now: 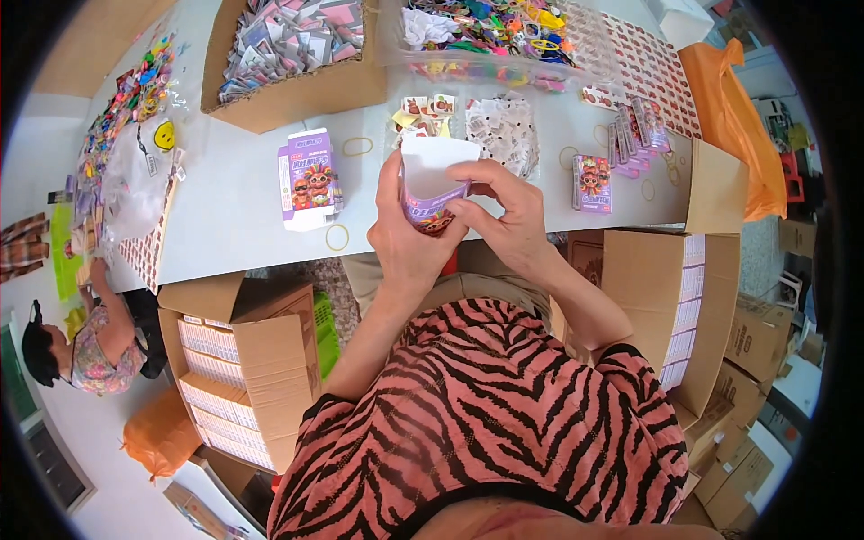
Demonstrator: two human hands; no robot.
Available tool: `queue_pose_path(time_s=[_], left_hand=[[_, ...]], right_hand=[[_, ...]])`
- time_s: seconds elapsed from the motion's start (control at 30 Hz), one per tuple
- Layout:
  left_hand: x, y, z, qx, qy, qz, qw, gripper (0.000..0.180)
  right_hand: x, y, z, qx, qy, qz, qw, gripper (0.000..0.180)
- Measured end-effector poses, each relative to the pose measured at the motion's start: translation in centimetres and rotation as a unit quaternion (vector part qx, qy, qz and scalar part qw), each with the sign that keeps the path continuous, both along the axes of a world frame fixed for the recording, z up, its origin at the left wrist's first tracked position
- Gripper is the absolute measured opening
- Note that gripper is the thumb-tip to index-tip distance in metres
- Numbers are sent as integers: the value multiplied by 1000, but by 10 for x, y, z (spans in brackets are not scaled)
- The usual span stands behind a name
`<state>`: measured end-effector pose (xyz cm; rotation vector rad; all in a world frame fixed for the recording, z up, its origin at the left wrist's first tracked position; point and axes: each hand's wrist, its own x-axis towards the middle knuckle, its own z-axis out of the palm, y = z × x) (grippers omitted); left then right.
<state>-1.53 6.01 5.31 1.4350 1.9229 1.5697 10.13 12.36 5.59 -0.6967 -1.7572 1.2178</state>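
Above the table's near edge I hold a small purple and white printed carton [434, 205], its white inside and raised flap facing up. My left hand [400, 236] is wrapped round its left side, the thumb along the edge. At the right, my right hand [506, 214] pinches the carton's rim between thumb and fingers. What is inside the carton is hidden. Just beyond my hands lie brown-and-white printed cards [421, 112] and a pile of small white packets [500, 130]. A similar purple carton [310, 180] rests to the left, and a further one [592, 184] to the right.
A cardboard box of small flat packets [297, 45] and a clear bin of colourful trinkets [490, 36] stand at the back. Full cartons flank me, left [216, 387] and right [688, 306]. An orange bag [738, 126] hangs right. Another person [90, 351] works far left.
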Motion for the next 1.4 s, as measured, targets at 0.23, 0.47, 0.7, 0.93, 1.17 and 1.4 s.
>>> queue_pose_path(time_s=[0.23,0.47,0.7,0.93,1.17,1.4], left_hand=[[-7,-3,-13,68,106,-2,992,80],[-10,-10,-4,6,77,-1,997,65],[-20,-11,-2,28,58,-39,997,58],[-35,-22,-7,-1,53,-115,992,50],[-45,-22,-4,16,4,-169,985,28],[-49,-23,7,17,38,-194,980,22]], right_hand=[[3,9,15,32,-61,52,996,24],[6,18,28,40,-136,145,979,15],[4,19,22,-10,-114,167,979,15],[11,13,23,-55,-153,160,974,13],[12,10,27,-43,-114,168,978,17],[14,10,30,1,-128,163,978,16]])
